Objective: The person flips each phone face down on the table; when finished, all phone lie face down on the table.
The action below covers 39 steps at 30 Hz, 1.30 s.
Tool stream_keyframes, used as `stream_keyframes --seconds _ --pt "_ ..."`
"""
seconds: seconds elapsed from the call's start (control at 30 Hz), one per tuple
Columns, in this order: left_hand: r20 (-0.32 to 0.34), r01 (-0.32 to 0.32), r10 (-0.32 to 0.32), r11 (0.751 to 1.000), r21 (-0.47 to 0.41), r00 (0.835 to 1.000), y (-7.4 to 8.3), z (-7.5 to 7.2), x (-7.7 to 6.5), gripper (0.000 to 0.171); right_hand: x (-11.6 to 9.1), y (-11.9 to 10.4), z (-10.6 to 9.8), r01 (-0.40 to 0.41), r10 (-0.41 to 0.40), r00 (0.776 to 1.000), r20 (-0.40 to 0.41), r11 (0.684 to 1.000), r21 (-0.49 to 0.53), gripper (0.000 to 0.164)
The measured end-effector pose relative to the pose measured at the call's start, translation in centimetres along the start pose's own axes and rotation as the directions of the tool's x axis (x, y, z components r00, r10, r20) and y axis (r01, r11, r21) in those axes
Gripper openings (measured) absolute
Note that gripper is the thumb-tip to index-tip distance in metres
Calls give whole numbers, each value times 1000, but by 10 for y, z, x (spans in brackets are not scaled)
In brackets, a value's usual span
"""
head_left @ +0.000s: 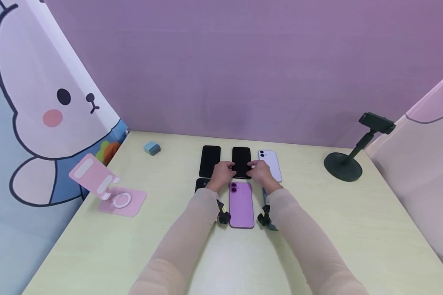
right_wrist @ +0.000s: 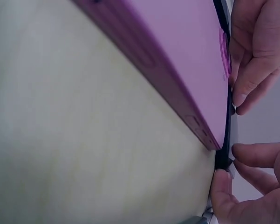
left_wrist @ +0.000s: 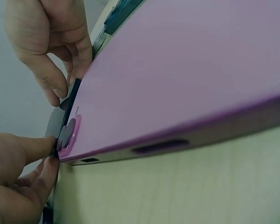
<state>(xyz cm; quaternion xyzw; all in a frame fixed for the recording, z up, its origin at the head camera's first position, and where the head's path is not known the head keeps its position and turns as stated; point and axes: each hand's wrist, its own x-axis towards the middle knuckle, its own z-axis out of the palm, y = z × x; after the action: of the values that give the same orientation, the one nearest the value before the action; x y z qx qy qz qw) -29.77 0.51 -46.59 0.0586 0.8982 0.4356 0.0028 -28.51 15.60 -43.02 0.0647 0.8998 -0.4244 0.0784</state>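
On the counter (head_left: 354,237), my fingers (head_left: 229,164) pinch the middle black smartphone (head_left: 241,159) by both edges, best hold; likely stiff, slick, fragile.

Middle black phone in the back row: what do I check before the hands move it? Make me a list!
1. Left hand and right hand at opposite sides of the middle black phone: ok.
2. Gap to the back-left black phone: ok, bare table shows between them.
3. Purple phone kept off its screen: ok, it lies nearer the person.
4. Firm hold: cannot tell from pictures.
5. Teal phone in full view: not ok, the right sleeve hides part of it.
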Motion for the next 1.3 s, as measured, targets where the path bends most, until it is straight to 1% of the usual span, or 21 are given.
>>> stream_keyframes --seconds 0.17,0.37,0.47,0.53,0.7,0.93,1.13,1.3 --pt "-2 -4 4 1000 2 1000 0 0 0 32 0 0 -1 -11 11 1000 -17 1000 18 42" --pt "9 3 -3 1000 11 1000 0 1 1 32 2 2 -2 -34 34 999 4 999 39 41" --pt "7 -3 3 1000 9 1000 0 1 2 32 3 3 -4 -37 36 999 14 997 68 42" --pt "2 -3 3 1000 8 1000 0 0 2 32 4 2 -5 -34 32 999 20 996 87 42" --pt "10 21 -21 1000 -9 1000 2 -1 0 32 5 2 -8 -23 19 999 35 992 126 43" --pt "14 34 -33 999 -19 999 2 0 0 31 9 6 -11 -14 5 999 51 984 176 43" --pt "23 23 -22 1000 -8 999 3 1 0 29 12 9 -12 -22 2 997 71 961 276 44" --pt "40 5 -5 1000 5 999 5 3 2 29 12 8 -12 -20 -14 996 83 918 397 44"
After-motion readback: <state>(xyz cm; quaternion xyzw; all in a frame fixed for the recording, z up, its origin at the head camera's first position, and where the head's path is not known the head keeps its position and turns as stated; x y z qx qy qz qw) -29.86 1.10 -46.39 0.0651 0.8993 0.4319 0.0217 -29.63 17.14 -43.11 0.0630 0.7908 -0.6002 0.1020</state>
